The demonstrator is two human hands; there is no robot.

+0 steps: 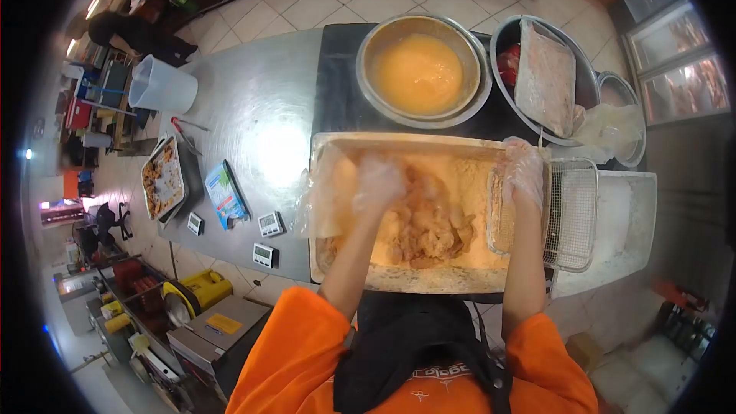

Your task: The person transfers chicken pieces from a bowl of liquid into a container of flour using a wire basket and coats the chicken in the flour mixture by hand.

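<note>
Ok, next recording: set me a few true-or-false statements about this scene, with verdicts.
1. The left hand and right hand both wear clear gloves. True.
2. The bowl of orange liquid stands beyond the tub. True.
3. The left hand is in the bowl. False: the left hand, blurred, is at the tub.
4. Three timers are on the table. True.
5. The blue packet lies in the tub. False: the blue packet is on the table, near the timers.
6. The basket is wholly inside the tub. False: the basket juts past the tub's right edge.
</note>
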